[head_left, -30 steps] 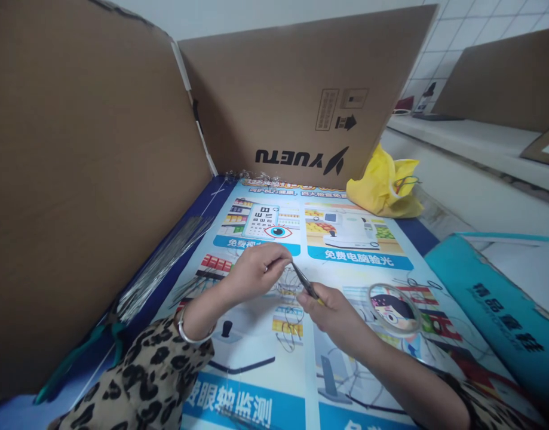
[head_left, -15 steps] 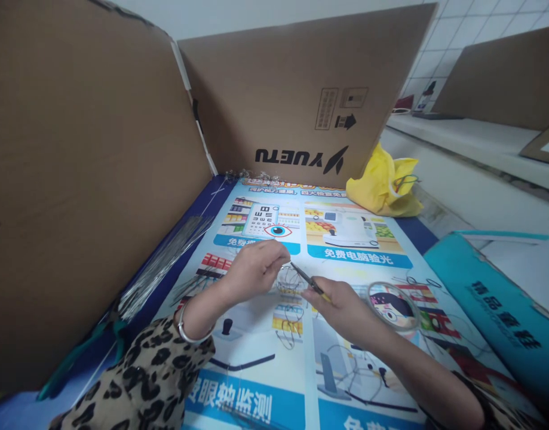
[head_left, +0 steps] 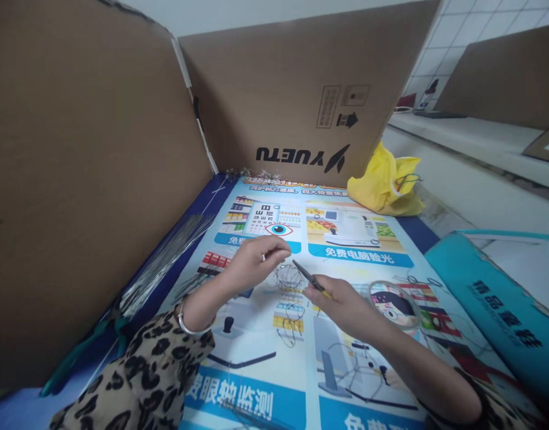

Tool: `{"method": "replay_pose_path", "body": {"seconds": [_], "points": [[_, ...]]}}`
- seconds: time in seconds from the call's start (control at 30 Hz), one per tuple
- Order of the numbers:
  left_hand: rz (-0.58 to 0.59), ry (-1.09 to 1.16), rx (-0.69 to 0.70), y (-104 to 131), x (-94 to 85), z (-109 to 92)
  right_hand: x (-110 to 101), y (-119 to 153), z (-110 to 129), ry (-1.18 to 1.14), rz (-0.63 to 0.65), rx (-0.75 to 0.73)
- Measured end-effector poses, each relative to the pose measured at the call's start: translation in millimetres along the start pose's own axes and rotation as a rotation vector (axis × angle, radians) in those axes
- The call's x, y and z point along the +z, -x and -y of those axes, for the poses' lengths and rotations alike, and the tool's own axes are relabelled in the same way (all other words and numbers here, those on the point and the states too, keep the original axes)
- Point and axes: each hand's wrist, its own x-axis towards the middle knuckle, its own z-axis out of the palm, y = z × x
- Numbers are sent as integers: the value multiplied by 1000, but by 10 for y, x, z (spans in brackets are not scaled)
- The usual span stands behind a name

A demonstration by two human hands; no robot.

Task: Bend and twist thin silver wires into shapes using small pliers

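Observation:
My left hand (head_left: 258, 261) is raised over the middle of the printed poster, thumb and forefinger pinched together. Whatever they pinch is too fine to make out. Close to its fingertips is the tip of a pair of narrow-jawed pliers (head_left: 306, 273) with a yellow grip. My right hand (head_left: 339, 303) is wrapped round those pliers, their jaws pointing up and left. Below and between both hands, thin bent wire pieces (head_left: 288, 278) show against the poster; more curled wire (head_left: 290, 328) lies nearer to me.
Straight wires (head_left: 166, 263) lie in a bundle at the left, by teal-handled pliers (head_left: 83, 352). Cardboard panels (head_left: 301, 77) stand left and behind. At right are a clear tape roll (head_left: 418, 307), a yellow bag (head_left: 382, 185) and a teal box (head_left: 493, 298). The poster (head_left: 359, 272) covers the table.
My left hand has turned slightly, and a gap now shows between its thumb and forefinger. The pliers have shifted only a little.

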Motion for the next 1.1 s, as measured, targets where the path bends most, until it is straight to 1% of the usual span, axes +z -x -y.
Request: {"method": "replay_pose_path", "body": {"seconds": [0.07, 0.13, 0.27, 0.33, 0.43, 0.57, 0.67, 0.77, 0.97, 1.1], "points": [[32, 91, -87, -6, 1, -10, 13, -8, -6, -33, -5, 2], [69, 130, -129, -8, -4, -16, 19, -16, -13, -36, -10, 8], [76, 73, -157, -4, 6, -17, 24, -33, -36, -26, -28, 30], [53, 60, -171, 3, 29, -15, 32, -38, -49, -34, -44, 27], [-29, 62, -203, 16, 74, -11, 48, -35, -54, -86, -53, 16], [-140, 77, -224, 31, 110, -10, 78, -6, -33, -214, -6, 40], [-161, 71, -201, 43, 122, -17, 117, 19, -21, -299, 63, 74], [-171, 33, -159, 53, 132, -37, 158, 33, -16, -337, 99, 99], [-206, -27, -61, 59, 154, -85, 198, 25, -5, -352, 84, 99], [-250, -100, 27, 65, 175, -72, 204, 18, -19, -360, 80, 87]]}}
